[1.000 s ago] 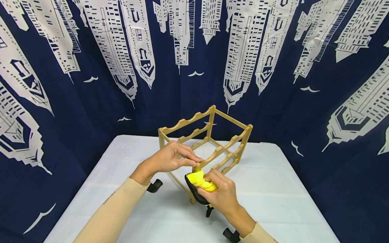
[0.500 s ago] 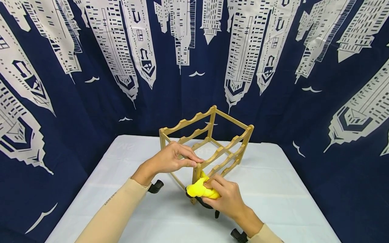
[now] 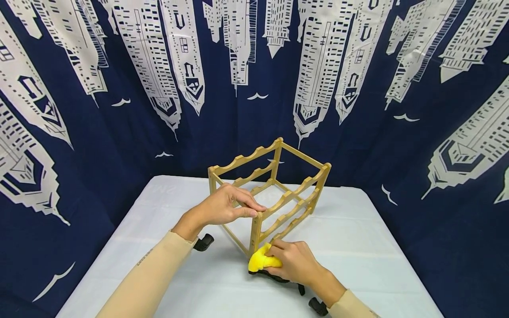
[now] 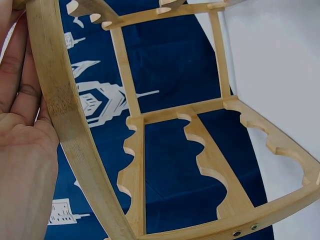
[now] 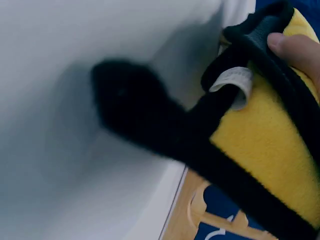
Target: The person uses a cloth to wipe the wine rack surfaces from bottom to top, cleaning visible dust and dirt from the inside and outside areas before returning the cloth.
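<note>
The yellow cloth is at the foot of the near corner of the rack, at the rack's six o'clock, its black edge turned toward the table. The right hand, from five o'clock, grips it, fingers bunched round the fabric. The left hand, from eight o'clock, pinches that corner's top. At twelve, the rack's far corner stands near the table's back edge and the curtain; broad tabletop spreads toward four and nine.
</note>
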`<state>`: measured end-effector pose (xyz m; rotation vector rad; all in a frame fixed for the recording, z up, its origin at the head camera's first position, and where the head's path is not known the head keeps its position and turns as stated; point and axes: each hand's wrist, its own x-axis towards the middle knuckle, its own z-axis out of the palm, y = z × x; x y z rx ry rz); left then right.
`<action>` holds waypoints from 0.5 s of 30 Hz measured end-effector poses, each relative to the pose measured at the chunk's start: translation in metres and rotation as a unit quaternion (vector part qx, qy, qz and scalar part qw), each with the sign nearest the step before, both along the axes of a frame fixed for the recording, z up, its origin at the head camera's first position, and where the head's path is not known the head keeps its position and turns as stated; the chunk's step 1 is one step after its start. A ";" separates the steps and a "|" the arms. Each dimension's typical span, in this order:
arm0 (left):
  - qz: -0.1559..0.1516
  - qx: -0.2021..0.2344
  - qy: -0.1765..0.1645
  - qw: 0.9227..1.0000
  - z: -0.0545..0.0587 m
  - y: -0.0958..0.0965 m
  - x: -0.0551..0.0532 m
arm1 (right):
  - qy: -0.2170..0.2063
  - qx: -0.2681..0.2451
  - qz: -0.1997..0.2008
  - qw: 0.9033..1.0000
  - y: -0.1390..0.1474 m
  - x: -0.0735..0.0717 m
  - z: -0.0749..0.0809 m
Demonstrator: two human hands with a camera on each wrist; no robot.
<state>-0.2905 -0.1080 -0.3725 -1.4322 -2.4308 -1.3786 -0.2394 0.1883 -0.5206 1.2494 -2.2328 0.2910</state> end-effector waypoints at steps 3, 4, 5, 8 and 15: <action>0.000 0.001 0.000 1.000 -0.001 0.000 0.001 | -0.015 0.013 -0.030 0.999 -0.008 0.001 -0.005; 0.001 0.000 0.000 1.000 -0.002 0.000 0.001 | -0.016 0.014 -0.038 0.999 -0.010 0.001 -0.006; 0.003 -0.001 0.000 1.000 -0.002 0.000 0.001 | -0.014 0.015 -0.046 0.999 -0.013 0.001 -0.006; 0.010 -0.005 -0.001 1.000 -0.001 -0.002 0.001 | -0.003 0.010 -0.066 0.998 -0.019 0.001 -0.010; 0.012 -0.017 -0.004 1.000 0.001 0.000 0.001 | 0.044 -0.066 -0.078 0.994 -0.024 0.006 -0.010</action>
